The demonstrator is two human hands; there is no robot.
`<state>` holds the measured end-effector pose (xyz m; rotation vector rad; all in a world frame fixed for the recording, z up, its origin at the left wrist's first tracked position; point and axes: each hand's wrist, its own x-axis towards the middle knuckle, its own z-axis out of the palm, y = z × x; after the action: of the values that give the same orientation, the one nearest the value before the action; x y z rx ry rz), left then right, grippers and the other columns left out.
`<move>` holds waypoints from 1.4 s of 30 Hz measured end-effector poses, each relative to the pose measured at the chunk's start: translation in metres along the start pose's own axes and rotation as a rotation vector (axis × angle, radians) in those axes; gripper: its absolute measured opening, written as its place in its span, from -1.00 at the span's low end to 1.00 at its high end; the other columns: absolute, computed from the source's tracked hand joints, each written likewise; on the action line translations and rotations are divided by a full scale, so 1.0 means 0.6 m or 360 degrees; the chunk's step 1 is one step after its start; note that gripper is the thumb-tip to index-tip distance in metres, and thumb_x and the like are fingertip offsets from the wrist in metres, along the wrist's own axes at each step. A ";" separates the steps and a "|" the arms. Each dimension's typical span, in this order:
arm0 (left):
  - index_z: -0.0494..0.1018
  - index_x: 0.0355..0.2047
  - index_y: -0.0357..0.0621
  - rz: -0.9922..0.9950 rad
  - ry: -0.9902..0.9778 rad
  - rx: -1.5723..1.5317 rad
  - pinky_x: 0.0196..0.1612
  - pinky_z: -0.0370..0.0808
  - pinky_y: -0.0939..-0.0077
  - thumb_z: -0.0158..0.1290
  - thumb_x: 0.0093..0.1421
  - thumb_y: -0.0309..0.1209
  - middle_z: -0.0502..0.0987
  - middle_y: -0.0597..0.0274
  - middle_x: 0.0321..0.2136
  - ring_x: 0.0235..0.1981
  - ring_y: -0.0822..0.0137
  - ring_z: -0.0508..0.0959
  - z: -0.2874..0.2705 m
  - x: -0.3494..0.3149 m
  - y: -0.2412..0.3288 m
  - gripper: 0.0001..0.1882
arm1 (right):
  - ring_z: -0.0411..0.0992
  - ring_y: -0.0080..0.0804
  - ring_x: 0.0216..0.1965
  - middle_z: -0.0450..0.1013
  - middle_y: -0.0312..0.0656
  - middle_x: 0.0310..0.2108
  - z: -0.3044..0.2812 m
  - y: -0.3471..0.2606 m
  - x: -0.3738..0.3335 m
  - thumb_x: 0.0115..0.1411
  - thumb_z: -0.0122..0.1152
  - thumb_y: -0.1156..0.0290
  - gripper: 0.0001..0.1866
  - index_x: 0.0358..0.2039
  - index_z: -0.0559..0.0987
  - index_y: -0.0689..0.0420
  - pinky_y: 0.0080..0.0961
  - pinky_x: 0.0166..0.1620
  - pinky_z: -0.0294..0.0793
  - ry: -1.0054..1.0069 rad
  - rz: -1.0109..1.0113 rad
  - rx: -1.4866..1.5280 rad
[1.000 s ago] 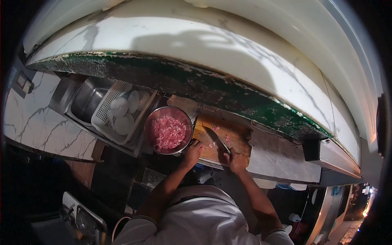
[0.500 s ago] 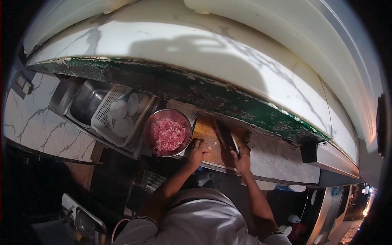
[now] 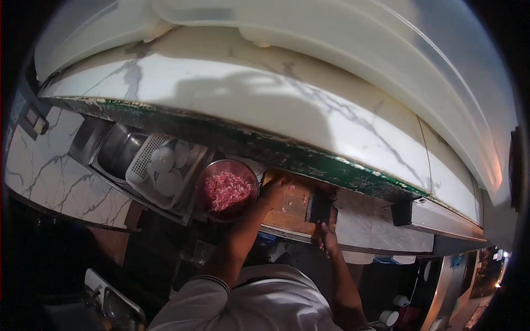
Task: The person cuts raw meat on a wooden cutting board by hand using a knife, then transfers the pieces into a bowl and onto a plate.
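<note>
My right hand (image 3: 327, 241) is closed round the handle of a cleaver at the near edge of a wooden cutting board (image 3: 295, 215). The cleaver's broad dark blade (image 3: 319, 207) lies over the board's right part, its flat side up. My left hand (image 3: 277, 188) reaches over the far left part of the board, next to small bits of meat (image 3: 291, 187); its fingers are small and partly hidden, so their grip cannot be made out. Left of the board stands a metal bowl (image 3: 255, 185) holding chopped pink meat (image 3: 227, 191).
A white perforated basket (image 3: 138, 172) with white bowls (image 3: 162, 159) stands beside a steel sink (image 3: 118, 149) at left. A marble-patterned ledge with a green edge (image 3: 331, 172) overhangs the counter's far side. A metal box-shaped fixture (image 3: 441, 218) juts out at right.
My left hand has moved from the board's near left to its far side. My right hand has drawn nearer to me, and the cleaver has turned from edge-on to flat.
</note>
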<state>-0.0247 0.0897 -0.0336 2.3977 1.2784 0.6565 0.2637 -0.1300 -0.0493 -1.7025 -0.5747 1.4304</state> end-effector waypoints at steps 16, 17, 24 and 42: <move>0.56 0.02 -0.27 -0.0200 0.0156 -0.0680 0.09 0.58 0.02 0.31 0.13 -0.54 0.51 -0.09 0.03 0.05 -0.17 0.59 0.040 -0.136 -0.007 -0.59 | 0.24 -0.57 -0.78 0.33 -0.37 -0.69 0.107 -0.020 -0.043 0.55 0.15 -0.09 -0.50 0.15 0.59 0.10 -0.48 -0.69 0.25 -0.0301 0.0086 -0.0313; 0.54 0.07 -0.27 -0.0248 0.0142 -0.0717 0.06 0.61 0.05 0.34 0.12 -0.56 0.50 -0.08 0.03 0.03 -0.15 0.61 0.045 -0.152 -0.010 -0.53 | 0.24 -0.57 -0.78 0.33 -0.37 -0.69 0.113 -0.017 -0.054 0.55 0.15 -0.09 -0.50 0.15 0.59 0.10 -0.48 -0.69 0.25 -0.0313 0.0093 -0.0315; 0.57 -0.04 -0.21 -0.0396 0.0186 -0.0894 -0.02 0.63 0.20 0.36 0.10 -0.63 0.54 0.01 -0.08 -0.03 0.02 0.65 0.068 -0.171 -0.012 -0.60 | 0.26 -0.56 -0.78 0.40 -0.33 -0.62 0.136 0.006 -0.091 0.54 0.13 -0.14 -0.49 0.23 0.61 -0.03 -0.50 -0.72 0.24 -0.0247 0.0066 -0.0367; 0.65 -0.03 -0.07 -0.0327 0.0784 0.0674 0.19 0.52 -0.10 0.19 0.20 -0.37 0.63 0.00 0.01 0.01 -0.14 0.62 -0.304 -0.325 -0.214 -0.68 | 0.22 -0.59 -0.74 0.34 -0.39 -0.60 0.396 -0.216 -0.253 0.54 0.24 0.06 -0.61 0.17 0.62 0.06 -0.51 -0.64 0.24 -0.0529 -0.0272 -0.0419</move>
<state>-0.3069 0.0092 0.0085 2.4521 2.0114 1.0448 0.0192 -0.1049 0.1396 -1.5737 -1.1062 1.5763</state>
